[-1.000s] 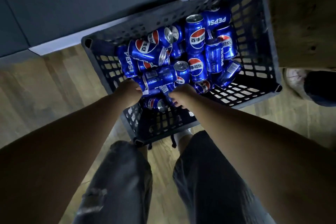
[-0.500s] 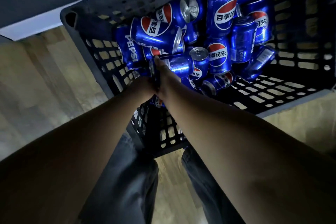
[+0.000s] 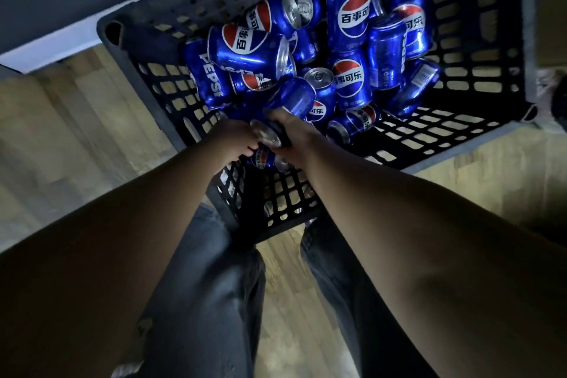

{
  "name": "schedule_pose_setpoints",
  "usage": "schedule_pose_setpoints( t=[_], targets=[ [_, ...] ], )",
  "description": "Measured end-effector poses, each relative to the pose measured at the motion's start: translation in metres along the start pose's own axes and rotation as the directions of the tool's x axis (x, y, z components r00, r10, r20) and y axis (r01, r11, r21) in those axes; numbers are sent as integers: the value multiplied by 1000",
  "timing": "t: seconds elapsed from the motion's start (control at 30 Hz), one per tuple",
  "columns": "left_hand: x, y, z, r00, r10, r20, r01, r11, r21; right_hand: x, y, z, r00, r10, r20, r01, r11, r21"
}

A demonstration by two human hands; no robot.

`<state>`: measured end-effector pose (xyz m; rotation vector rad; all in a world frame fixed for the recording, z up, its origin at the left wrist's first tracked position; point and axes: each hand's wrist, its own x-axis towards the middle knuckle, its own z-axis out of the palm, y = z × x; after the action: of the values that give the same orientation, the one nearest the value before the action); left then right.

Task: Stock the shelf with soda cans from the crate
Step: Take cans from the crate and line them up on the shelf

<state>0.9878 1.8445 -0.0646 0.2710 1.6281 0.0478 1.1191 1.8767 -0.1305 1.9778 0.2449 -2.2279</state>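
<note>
Close to the near-left wall of the crate (image 3: 190, 0), one soda can (image 3: 294, 98) was tipped up in the right hand (image 3: 291, 135), fingers wrapped round it. The left hand (image 3: 234, 139) was just beside its silver end, fingers bent; whether it held anything was unclear. Many other cans (image 3: 349, 9) lay piled behind. No shelf showed, so most work seemed left.

One black crate (image 3: 460, 138) fills the upper half of the frame. At least sixteen blue cans (image 3: 348, 3) show in it, heaped; any beneath cannot be counted. Two hands at centre, left hand (image 3: 233, 138) and right hand (image 3: 296, 135), hold one can (image 3: 291, 98). Two trouser legs (image 3: 208, 285) show below.
</note>
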Motion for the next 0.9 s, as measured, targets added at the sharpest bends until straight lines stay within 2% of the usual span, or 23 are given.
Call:
schedule_pose_setpoints(
  t=[0.07,0.2,0.37,0.47,0.57,0.7,0.9],
  targets=[
    [-18,3,-2,1000,0,26,0,1000,-1,-49,-6,6,1000,-25,-8,24,998,-63],
    [-57,10,-5,999,-12,49,8,996,84,-97,-8,-1,996,-3,84,2,1000,11],
    [-112,28,-15,995,40,-95,-51,992,-115,-175,-29,1,993,-12,116,24,995,-101],
    [-150,46,-20,989,14,-150,-51,968,-247,-220,-43,6,991,-27,130,49,984,-171],
    [-194,69,-18,983,8,-186,-87,901,-425,-274,-55,12,982,-99,159,133,966,-220],
    [-237,98,-12,972,32,-231,-162,805,-571,-329,-62,16,959,-195,206,252,920,-299],
    [-311,135,-21,952,125,-280,-284,700,-655,-399,-88,16,909,-281,308,390,833,-392]
  ],
)
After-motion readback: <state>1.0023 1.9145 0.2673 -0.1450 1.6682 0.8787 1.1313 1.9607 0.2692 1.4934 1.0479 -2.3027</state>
